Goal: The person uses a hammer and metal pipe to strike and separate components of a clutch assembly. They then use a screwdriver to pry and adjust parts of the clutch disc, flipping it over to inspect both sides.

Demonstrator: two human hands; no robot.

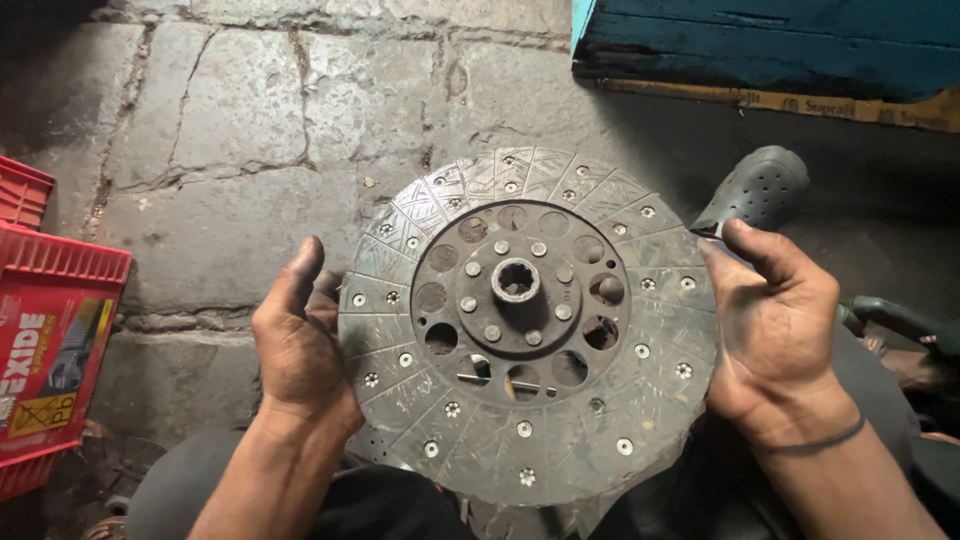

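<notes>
While held: clutch disc, both hands

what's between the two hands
In the head view, a round clutch disc spans the gap, held at its edges by left hand and right hand.

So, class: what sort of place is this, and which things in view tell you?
Probably a vehicle repair workshop. Both grimy hands hold a worn clutch disc over a cracked stone floor, and a red battery case stands at the left.
</notes>
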